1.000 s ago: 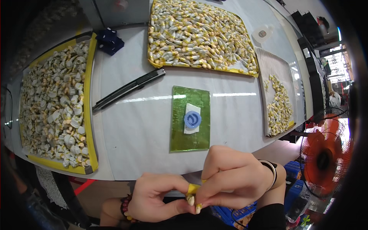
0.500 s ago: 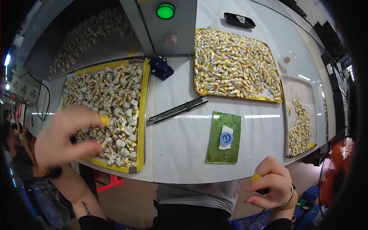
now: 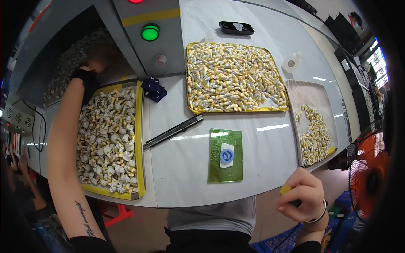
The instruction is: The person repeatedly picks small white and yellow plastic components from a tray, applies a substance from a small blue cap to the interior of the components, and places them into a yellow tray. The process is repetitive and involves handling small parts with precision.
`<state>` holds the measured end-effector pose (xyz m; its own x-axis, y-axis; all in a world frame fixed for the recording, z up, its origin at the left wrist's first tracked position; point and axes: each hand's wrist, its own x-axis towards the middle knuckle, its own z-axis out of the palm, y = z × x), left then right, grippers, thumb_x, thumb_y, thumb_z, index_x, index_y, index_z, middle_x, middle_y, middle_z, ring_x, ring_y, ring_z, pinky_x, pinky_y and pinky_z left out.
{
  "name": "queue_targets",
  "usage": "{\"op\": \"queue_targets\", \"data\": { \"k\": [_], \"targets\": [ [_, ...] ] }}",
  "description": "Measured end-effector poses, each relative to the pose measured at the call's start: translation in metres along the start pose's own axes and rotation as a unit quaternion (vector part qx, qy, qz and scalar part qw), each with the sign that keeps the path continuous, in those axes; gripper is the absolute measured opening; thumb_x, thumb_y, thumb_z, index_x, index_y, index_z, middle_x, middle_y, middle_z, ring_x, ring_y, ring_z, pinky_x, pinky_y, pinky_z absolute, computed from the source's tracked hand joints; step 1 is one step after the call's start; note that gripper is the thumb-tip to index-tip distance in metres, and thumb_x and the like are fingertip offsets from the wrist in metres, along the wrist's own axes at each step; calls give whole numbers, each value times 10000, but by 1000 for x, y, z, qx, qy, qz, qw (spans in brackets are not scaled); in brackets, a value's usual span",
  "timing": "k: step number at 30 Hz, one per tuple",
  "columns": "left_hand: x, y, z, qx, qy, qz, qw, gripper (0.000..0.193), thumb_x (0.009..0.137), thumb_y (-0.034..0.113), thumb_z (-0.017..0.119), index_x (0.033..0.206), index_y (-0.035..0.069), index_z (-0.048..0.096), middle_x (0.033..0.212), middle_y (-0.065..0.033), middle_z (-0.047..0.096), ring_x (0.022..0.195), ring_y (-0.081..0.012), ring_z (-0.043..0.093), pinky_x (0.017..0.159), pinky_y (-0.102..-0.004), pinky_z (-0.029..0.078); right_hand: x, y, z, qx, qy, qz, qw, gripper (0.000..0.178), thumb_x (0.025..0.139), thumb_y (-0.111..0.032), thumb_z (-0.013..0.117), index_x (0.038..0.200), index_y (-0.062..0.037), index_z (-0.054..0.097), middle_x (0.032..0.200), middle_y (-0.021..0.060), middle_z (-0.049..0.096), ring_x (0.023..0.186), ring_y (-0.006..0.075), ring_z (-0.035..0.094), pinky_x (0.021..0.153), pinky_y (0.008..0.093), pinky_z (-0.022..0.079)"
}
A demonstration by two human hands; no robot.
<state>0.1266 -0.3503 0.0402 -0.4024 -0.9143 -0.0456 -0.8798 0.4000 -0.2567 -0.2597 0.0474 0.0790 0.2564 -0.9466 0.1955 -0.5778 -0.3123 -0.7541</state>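
Observation:
My left hand (image 3: 100, 61) reaches into the dark opening of a grey box-like booth (image 3: 154, 59), over small whitish pieces (image 3: 69, 63) inside; shadow hides its fingers. Below that forearm lies a yellow-edged tray (image 3: 140, 143) full of small rounded white-and-tan pieces (image 3: 110, 147). My right hand (image 3: 303, 195) hangs just off the table's front edge with its fingers curled together and a yellow cover on one fingertip. What it holds, if anything, cannot be made out. A green mat (image 3: 214, 168) between my hands bears a white patch and a round blue piece (image 3: 227, 156).
A second tray (image 3: 242, 111) holds many tapered white-and-yellow pieces. Beside it, a cloth-lined tray (image 3: 310, 88) is partly covered with similar ones. A black utility knife (image 3: 174, 131), dark blue cloth (image 3: 154, 90), clear bottle (image 3: 292, 62) and black case (image 3: 236, 28) lie around. An orange fan (image 3: 366, 177) stands right.
My left hand has moved from above the left tray up and forward into the dark opening. My right hand stays nearly in place, still curled. The whole view has shifted.

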Motion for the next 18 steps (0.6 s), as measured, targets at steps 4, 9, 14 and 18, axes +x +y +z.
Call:
{"op": "queue_targets", "data": {
  "k": [4, 9, 14, 18],
  "targets": [
    [-59, -57, -33, -216, 23, -87, 972, 284, 929, 209, 467, 1159, 65, 551, 993, -61, 570, 839, -160, 524, 743, -272, 423, 19, 10, -20, -91, 35, -31, 995, 205, 613, 3, 743, 786, -75, 665, 768, 65, 560, 655, 181, 539, 560, 274, 425],
    [-124, 24, -59, -528, 63, -13, 847, 252, 917, 295, 533, 1021, 66, 531, 794, 12, 525, 722, -61, 516, 651, -206, 419, 65, 54, -47, -245, 63, 8, 967, 146, 702, 6, 655, 832, -18, 593, 827, 106, 571, 788, 283, 564, 699, 343, 441],
    [-222, 103, -95, -709, -110, 401, 570, 210, 839, 194, 654, 829, -14, 683, 696, -116, 630, 577, -182, 624, 486, -253, 510, 110, 94, -55, -328, 0, 24, 944, 88, 728, -44, 630, 811, -19, 620, 826, 125, 588, 851, 291, 561, 745, 375, 453],
    [-241, 174, -78, -719, -232, 448, 478, 230, 719, 132, 746, 878, -15, 668, 795, -126, 631, 674, -272, 600, 587, -335, 474, 122, 113, -49, -355, -59, 56, 931, 55, 727, -42, 602, 765, -9, 624, 808, 134, 596, 816, 304, 566, 738, 376, 460]
  ]
}}
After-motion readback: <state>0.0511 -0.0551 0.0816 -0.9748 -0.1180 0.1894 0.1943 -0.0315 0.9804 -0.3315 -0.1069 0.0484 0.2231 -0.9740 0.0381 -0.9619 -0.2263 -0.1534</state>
